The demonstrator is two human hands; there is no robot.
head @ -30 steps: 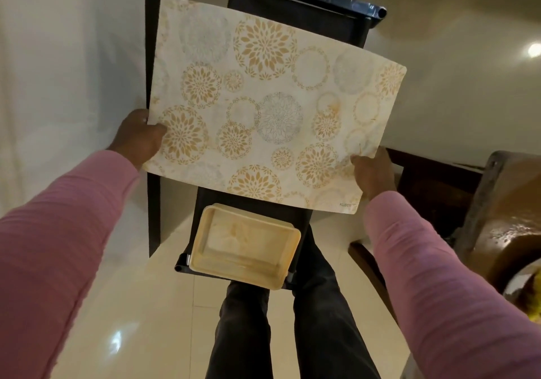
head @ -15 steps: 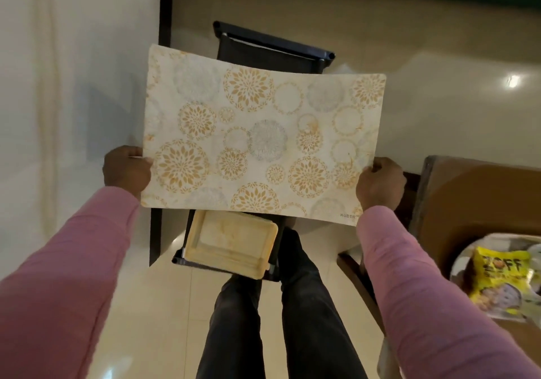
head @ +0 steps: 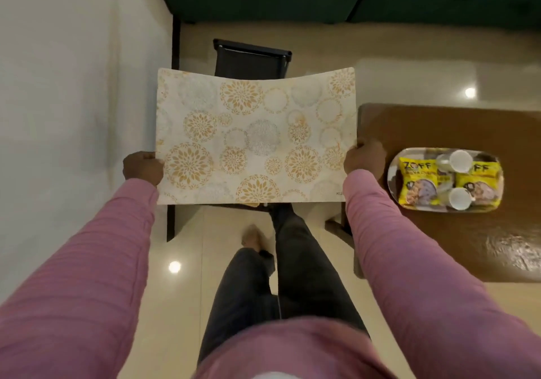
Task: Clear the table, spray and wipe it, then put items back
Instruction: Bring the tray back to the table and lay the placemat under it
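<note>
Our left hand (head: 143,168): grips placemat (head: 254,135) left edge.
Our right hand (head: 364,159): grips its right edge.
Placemat: held above chair (head: 251,61).

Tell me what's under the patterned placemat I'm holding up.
A black chair: only its backrest shows beyond the far edge of the placemat. The seat and anything on it are covered. The left hand and right hand grip the mat's side edges.
</note>
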